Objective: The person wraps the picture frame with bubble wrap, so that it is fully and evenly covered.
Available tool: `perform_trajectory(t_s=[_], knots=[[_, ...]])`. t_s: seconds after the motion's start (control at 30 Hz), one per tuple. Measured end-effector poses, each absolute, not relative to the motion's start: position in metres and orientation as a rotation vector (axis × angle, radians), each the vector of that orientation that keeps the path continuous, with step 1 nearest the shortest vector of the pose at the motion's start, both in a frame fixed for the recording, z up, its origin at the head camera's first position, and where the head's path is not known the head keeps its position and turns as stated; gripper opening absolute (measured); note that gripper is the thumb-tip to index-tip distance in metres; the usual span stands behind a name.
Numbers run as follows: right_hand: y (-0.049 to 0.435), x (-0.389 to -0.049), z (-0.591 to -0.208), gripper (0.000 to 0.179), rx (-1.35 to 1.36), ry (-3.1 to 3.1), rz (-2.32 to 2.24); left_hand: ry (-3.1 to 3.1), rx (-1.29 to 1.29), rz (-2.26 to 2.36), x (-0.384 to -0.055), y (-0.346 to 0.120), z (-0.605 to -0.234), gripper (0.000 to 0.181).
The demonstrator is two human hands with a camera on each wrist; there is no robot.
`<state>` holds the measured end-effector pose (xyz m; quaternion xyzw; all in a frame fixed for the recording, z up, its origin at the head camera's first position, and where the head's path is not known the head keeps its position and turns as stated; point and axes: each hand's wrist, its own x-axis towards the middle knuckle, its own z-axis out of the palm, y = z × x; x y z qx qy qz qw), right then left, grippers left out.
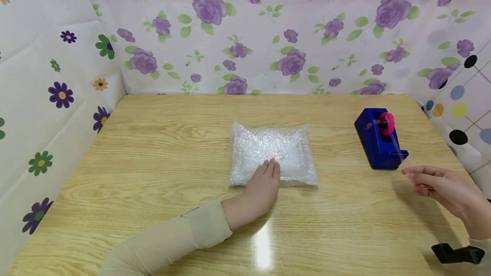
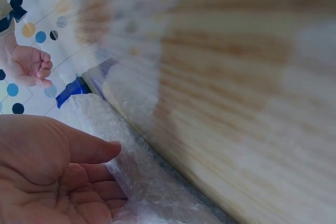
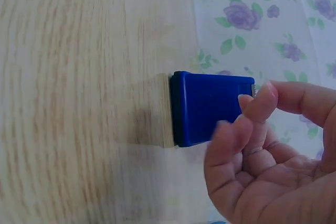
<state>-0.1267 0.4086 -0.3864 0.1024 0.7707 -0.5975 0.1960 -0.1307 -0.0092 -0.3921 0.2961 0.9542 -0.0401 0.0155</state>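
A flat parcel in clear bubble wrap point(image 1: 295, 152) lies near the middle of the table. My left hand point(image 1: 262, 188) rests on its front part with the fingers straight; the left wrist view shows the palm and thumb point(image 2: 94, 150) against the wrap. To the right stands a blue tape dispenser point(image 1: 377, 148) with a pink-cored roll point(image 1: 387, 123) on it. Clear tape point(image 1: 397, 146) runs from the roll toward its front edge. Just in front of that edge, my right hand point(image 1: 441, 186) pinches the tape's end between thumb and forefinger; the transparent end itself is barely visible.
The wooden table point(image 1: 161, 139) is bounded by a flowered sheet point(image 1: 261, 33) at the back and patterned sheets at both sides. A black strap piece point(image 1: 456, 254) sits by the right wrist.
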Motion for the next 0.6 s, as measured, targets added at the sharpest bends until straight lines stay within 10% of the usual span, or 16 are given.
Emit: perform_trajectory(t_s=[0.6], knots=[[0.385, -0.135, -0.387, 0.020, 0.359, 2.272, -1.779, 2.944, 0.905, -0.120, -0.131, -0.009, -0.392, 0.040]])
